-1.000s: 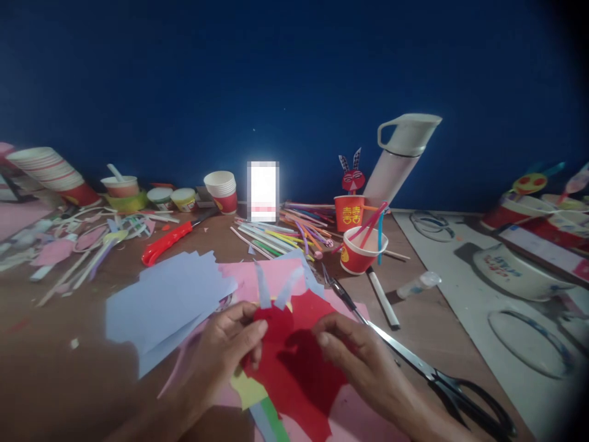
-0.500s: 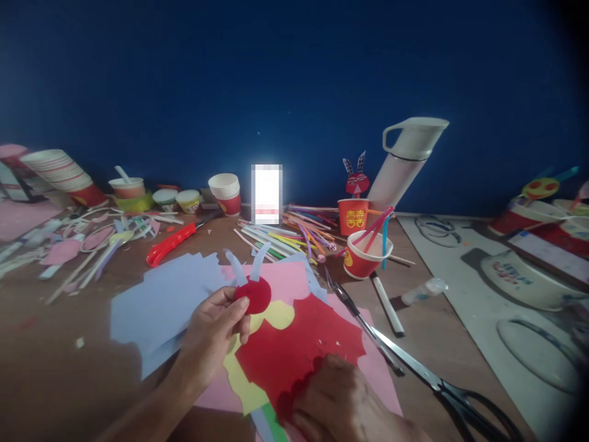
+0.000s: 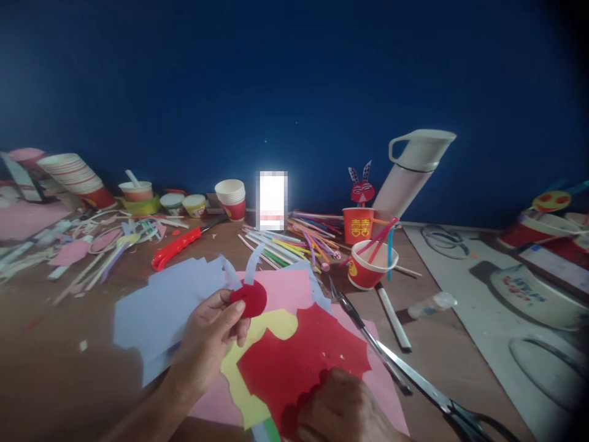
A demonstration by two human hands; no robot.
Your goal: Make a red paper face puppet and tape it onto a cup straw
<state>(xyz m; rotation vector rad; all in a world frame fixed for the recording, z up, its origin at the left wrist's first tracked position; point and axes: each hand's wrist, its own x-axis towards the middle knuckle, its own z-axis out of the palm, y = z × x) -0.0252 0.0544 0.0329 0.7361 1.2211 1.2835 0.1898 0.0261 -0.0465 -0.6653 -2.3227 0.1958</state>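
My left hand (image 3: 216, 328) pinches a red paper disc (image 3: 252, 299) at its left edge. Two pale blue paper strips (image 3: 251, 265) stand up from the disc's top like ears. Low on the right, my right hand (image 3: 343, 408) rests on a red paper sheet (image 3: 276, 368) with scalloped cut edges. Its fingers are curled under in shadow, so anything in them is hidden. Beneath the red sheet lie yellow paper (image 3: 239, 396) and pink paper (image 3: 288, 287). A pile of light blue paper (image 3: 151, 307) spreads to the left of my left hand.
Black-handled scissors (image 3: 446, 399) and a craft knife (image 3: 354, 316) lie right of the papers, near a white marker (image 3: 393, 319). Behind stand a paper cup (image 3: 370, 267) with pipe cleaners, a red cup (image 3: 359, 226) with a rabbit face, and a tilted thermos (image 3: 407, 178). A red-handled cutter (image 3: 177, 247) lies left.
The whole view has shifted slightly, so the table things sit lower and farther right. My left hand still holds the disc, and my right hand stays on the red sheet.
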